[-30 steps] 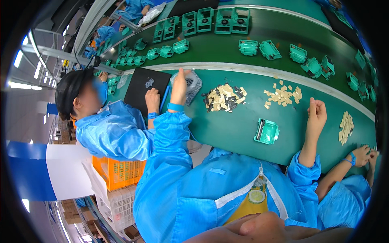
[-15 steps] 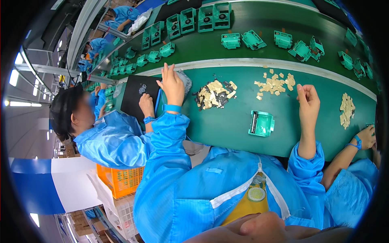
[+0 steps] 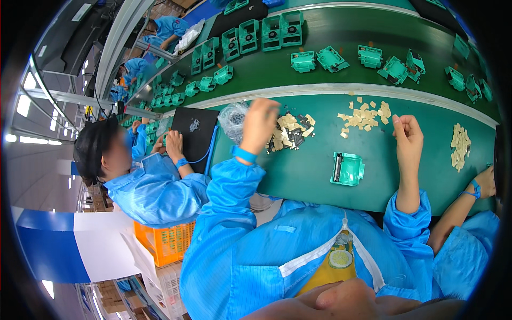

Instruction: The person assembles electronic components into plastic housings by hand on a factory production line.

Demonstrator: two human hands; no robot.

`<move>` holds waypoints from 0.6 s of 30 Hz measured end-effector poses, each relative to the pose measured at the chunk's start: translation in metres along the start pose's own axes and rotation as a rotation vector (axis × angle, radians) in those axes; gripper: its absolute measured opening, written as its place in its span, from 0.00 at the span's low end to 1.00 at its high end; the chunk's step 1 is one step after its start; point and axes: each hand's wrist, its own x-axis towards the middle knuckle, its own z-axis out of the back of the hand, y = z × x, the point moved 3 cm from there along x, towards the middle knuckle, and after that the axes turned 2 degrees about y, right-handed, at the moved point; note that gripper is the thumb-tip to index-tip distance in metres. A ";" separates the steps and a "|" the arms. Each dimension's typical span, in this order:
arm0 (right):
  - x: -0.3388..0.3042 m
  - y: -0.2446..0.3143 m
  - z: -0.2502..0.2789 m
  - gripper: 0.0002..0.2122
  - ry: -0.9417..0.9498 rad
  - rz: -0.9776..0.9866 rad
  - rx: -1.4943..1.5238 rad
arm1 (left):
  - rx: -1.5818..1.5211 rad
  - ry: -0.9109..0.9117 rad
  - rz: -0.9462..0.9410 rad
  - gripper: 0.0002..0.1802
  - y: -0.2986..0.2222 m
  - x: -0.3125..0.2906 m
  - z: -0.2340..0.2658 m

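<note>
My left hand (image 3: 259,127) hovers at the left edge of a mixed pile of cream and black pieces (image 3: 288,130). Motion smears its fingers, so their grip is unclear. My right hand (image 3: 408,132) is raised over the mat, thumb and fingers curled together; whatever they may pinch is hidden. Just left of it lies a scatter of small cream pieces (image 3: 365,117). Between my two forearms a green plastic housing (image 3: 349,169) rests on the green work surface (image 3: 304,184), open side up, with a black strip along its left side.
A clear plastic bag (image 3: 232,120) lies left of the mixed pile, near a black mat (image 3: 188,120). Co-workers sit close on both sides. Beyond a pale rail (image 3: 341,89), the conveyor (image 3: 341,37) carries several green housings. Another cream heap (image 3: 460,146) lies at the right.
My left hand has swung right and down from beside the plastic bag to the mixed pile. My right hand has barely moved. The co-worker at left has brought both hands together.
</note>
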 end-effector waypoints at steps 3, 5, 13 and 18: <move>-0.001 0.002 0.001 0.08 0.026 -0.013 -0.005 | -0.133 0.231 0.168 0.14 -0.009 0.006 -0.038; 0.001 0.000 0.002 0.08 0.018 -0.003 0.003 | -0.048 0.309 0.221 0.17 -0.007 0.013 -0.051; 0.004 0.001 0.011 0.08 0.007 0.005 0.005 | -0.117 0.387 0.214 0.16 -0.003 0.020 -0.059; 0.004 0.001 0.012 0.08 0.008 0.019 0.004 | -0.097 0.438 0.172 0.16 -0.005 0.023 -0.061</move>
